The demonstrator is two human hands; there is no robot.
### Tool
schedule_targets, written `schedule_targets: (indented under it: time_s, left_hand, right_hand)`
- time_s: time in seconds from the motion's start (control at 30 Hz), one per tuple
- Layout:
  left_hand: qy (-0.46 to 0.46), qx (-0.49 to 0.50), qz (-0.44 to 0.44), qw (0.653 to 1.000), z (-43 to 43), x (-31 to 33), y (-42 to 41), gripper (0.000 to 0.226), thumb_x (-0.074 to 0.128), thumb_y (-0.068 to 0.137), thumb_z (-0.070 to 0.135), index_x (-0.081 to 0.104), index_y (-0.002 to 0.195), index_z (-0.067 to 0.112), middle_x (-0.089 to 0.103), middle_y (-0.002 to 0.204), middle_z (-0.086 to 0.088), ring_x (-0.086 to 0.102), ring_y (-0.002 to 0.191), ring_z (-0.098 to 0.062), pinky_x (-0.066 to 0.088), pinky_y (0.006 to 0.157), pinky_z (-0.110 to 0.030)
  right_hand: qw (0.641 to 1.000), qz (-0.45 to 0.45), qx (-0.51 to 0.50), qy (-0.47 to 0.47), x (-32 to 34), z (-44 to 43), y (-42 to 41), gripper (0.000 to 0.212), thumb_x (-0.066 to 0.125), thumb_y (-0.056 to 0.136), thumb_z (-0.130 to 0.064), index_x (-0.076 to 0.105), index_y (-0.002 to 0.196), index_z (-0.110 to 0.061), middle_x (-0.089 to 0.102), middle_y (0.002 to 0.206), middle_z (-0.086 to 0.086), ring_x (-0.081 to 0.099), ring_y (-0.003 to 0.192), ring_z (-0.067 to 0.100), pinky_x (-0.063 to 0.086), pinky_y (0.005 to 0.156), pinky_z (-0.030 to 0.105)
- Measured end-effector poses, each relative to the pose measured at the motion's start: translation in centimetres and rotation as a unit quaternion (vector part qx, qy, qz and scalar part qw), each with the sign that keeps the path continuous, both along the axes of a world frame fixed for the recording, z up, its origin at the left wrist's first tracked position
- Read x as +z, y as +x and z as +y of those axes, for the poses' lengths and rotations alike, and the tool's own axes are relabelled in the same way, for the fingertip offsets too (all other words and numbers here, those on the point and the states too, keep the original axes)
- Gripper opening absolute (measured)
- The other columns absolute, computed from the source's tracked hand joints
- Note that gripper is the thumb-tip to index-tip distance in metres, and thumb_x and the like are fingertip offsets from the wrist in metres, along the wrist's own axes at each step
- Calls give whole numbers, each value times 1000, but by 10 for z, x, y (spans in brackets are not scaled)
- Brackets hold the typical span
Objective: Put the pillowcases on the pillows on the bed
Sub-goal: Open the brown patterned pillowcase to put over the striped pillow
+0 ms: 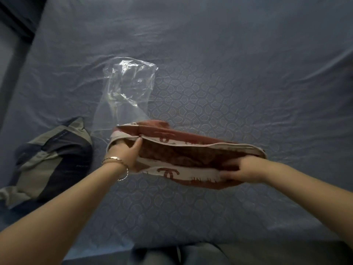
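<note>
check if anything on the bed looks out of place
An empty clear plastic bag lies crumpled on the blue sheet just beyond the red and white pillowcase, loose packaging. A navy and grey pillow slumps rumpled at the left.

One pillowcase [191, 150], one plastic bag [128, 87], one striped pillow [51, 155], two hands: left hand [124, 155], right hand [243, 172].

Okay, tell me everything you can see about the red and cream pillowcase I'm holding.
The pillowcase is soft fabric, rust red with cream bands and red printed emblems. It is empty and limp, held roughly level above the blue bed sheet with its mouth spread open toward the camera. The left hand grips the mouth's left end, fingers tucked inside; the right hand pinches its right end. A clear plastic bag lies just behind it.
</note>
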State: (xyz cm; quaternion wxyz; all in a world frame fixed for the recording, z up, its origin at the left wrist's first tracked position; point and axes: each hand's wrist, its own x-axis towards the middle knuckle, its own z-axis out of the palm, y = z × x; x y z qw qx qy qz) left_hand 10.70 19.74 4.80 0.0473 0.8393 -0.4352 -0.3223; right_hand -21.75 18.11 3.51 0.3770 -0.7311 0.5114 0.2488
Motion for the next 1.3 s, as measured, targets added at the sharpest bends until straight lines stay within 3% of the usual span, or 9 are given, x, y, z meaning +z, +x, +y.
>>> schedule_targets:
  time_s: [0.13, 0.27, 0.37, 0.5, 0.63, 0.83, 0.93, 1.07, 1.3]
  left_hand:
    - [-52, 437, 338, 832, -7, -18, -6, 28, 64, 84, 35, 56, 97, 11, 65, 84, -7, 66, 49, -17, 50, 41, -22]
    - [-106, 580, 417, 691, -11, -33, 11, 28, 54, 92, 24, 48, 68, 12, 55, 37, 0, 52, 28, -11, 44, 29, -21]
    - [-168, 620, 452, 619, -18, -11, 19, 27, 43, 95, 21, 46, 70, 11, 58, 55, -3, 57, 47, -17, 47, 39, -24]
    - [-287, 604, 503, 548, -14, 17, 23, 33, 40, 96, 15, 54, 67, 8, 60, 44, -2, 60, 38, -14, 46, 38, -20]
    - [-219, 600, 487, 596, 21, -19, 19, 52, 37, 98, 14, 67, 56, 6, 63, 45, -2, 59, 38, -11, 53, 49, -17]
    - [162, 530, 369, 746, 92, -95, 41, 32, 41, 97, 24, 44, 76, -1, 55, 71, -15, 51, 62, -24, 48, 46, -31]
    - [146, 445, 280, 838, 94, -106, 61, 12, 47, 93, 11, 49, 84, 3, 52, 69, -13, 52, 58, -24, 44, 47, -26]
    - [36, 202, 45, 978, 81, -117, 142, 34, 57, 83, 6, 57, 116, -1, 57, 116, -22, 54, 109, -34, 40, 92, -31]
    - [41, 141, -158, 976, 66, -115, 311, 78, 70, 74, 32, 30, 138, 13, 16, 146, -13, 22, 132, -34, 24, 109, -44]
  right_hand:
    - [981, -25, 191, -1, -17, 29, 3, 35, 57, 87, -41, 59, 122, -36, 64, 118, -12, 59, 109, 12, 43, 86, 20]
    - [929, 10, 306, -210, -33, 34, -8, 17, 82, 43, -34, 70, 52, -28, 60, 51, -12, 61, 51, 10, 47, 58, 19]
    - [900, 37, 250, -355, -34, 15, -26, 29, 47, 69, -15, 75, 68, -7, 68, 65, 10, 69, 70, 29, 27, 107, 32]
    - [891, 77, 139, -425, -8, -8, -26, 42, 32, 74, -1, 65, 93, 17, 66, 95, 30, 63, 98, 44, 3, 116, 32]
    - [896, 85, 149, -409, -36, 3, -21, 51, 25, 72, -1, 62, 104, 17, 62, 109, 32, 39, 118, 41, -2, 115, 42]
    - [955, 120, 211, -168, -62, 24, 39, 36, 44, 86, -16, 58, 118, -17, 57, 125, 4, 43, 127, 22, 24, 107, 30]
    - [987, 92, 117, -59, -75, 37, 89, 33, 44, 90, -20, 55, 121, -23, 57, 126, 0, 50, 119, 19, 40, 94, 26]
    - [999, 30, 35, 4, -87, 45, 188, 27, 48, 90, -23, 59, 115, -22, 61, 117, 0, 57, 107, 21, 48, 87, 31]
    - [988, -104, -108, -17, -106, 25, 402, 25, 52, 85, -16, 62, 108, -13, 64, 111, 7, 57, 106, 25, 43, 86, 28]
